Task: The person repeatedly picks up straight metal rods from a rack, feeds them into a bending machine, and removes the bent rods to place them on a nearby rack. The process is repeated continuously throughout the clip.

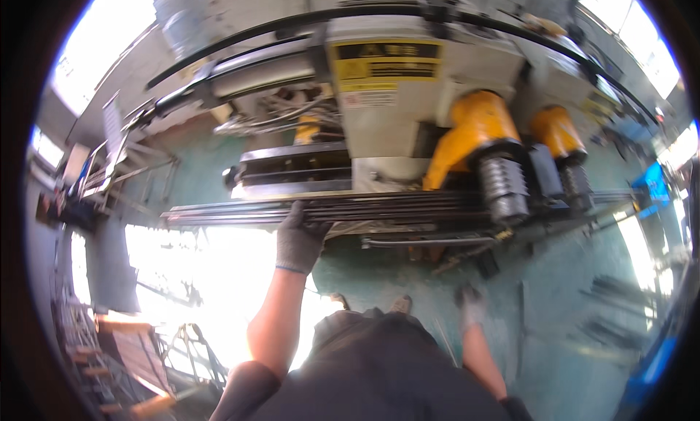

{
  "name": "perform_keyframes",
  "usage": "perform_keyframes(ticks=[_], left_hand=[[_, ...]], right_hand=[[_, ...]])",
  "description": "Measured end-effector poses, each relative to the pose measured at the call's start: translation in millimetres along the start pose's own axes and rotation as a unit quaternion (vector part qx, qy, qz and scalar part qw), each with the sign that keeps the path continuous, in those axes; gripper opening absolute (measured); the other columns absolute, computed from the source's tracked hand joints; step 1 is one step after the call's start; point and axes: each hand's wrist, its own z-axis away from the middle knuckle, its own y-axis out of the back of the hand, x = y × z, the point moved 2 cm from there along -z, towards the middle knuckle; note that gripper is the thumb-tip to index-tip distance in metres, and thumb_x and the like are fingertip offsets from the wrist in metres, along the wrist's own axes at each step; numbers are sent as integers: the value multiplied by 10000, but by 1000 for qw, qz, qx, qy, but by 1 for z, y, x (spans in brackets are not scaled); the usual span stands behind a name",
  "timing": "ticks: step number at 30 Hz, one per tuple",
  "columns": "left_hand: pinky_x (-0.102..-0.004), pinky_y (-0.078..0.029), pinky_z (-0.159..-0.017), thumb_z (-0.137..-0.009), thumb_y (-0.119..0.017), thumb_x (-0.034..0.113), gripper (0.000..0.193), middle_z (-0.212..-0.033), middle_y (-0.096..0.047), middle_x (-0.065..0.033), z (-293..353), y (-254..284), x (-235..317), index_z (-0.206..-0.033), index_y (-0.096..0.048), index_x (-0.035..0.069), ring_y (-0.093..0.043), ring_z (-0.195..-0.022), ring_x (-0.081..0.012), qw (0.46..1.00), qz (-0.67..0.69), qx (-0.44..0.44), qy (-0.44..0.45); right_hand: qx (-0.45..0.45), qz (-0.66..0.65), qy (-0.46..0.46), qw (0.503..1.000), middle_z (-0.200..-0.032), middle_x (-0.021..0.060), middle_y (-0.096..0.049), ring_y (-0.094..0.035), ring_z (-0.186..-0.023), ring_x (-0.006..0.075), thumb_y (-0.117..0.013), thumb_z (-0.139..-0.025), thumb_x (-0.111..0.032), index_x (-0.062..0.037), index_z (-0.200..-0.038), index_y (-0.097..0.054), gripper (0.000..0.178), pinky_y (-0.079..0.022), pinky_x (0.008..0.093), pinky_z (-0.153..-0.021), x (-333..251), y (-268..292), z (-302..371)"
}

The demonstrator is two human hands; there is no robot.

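A bundle of long, thin metal rods (pixel 394 207) lies crosswise in front of a large machine. My left hand (pixel 300 239), in a grey knitted glove, is closed on the near side of these rods, left of their middle. My right hand (pixel 470 303), also gloved, hangs low over the floor on the right, apart from the rods. Motion blurs its fingers, and nothing can be made out in it. Beyond the rods' right part stand two yellow machine heads (pixel 485 122) with ribbed metal cylinders (pixel 503 188).
The pale machine body (pixel 379 122) carries a yellow-black warning label. A black rail (pixel 284 24) arches across its top. A dark bar (pixel 430 242) sits just below the rods. More dark stock (pixel 620 304) lies on the green floor at right; racks (pixel 138 355) stand lower left.
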Motion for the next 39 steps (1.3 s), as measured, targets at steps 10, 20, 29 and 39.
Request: perform_keyframes(ticks=[10, 20, 29, 39], left_hand=[[-423, -632, -1019, -1105, -719, 168, 282, -1174, -829, -148, 3, 217, 197, -1260, -754, -64, -791, -1102, -293, 959, -81, 228, -145], [-558, -635, -1103, -1205, -539, 275, 406, -1388, -695, -253, -21, 389, 329, -1509, -498, 9, -712, -1252, -448, 921, 171, 323, -132], [-579, -581, -1181, -1209, -564, 300, 359, -1443, -696, -239, 3, 356, 306, -1401, -651, 9, -670, -1361, -411, 949, 178, 230, -121], [-529, -654, -1080, -1196, -576, 144, 265, -1360, -719, -193, 14, 335, 298, -1432, -668, 69, -725, -1226, -364, 949, 124, 254, -141]], right_hand=[[-171, 660, 52, 730, -1058, 113, -791, -751, -949, 286, -646, -1105, -370, -92, -1191, -758, 311, -584, 409, -830, 178, 58, 10], [-159, 498, 136, 842, -1032, 114, -830, -762, -918, 315, -583, -1147, -489, 2, -1130, -791, 534, -595, 470, -881, 199, -31, 63], [-236, 699, 187, 649, -1174, 189, -834, -804, -1019, 421, -576, -1088, -339, -115, -1187, -837, 357, -617, 535, -897, 179, -55, 56], [-239, 811, 154, 511, -1462, 214, -735, -730, -1285, 423, -510, -1120, -340, -187, -1445, -722, 416, -562, 594, -1088, 170, -62, 30]])
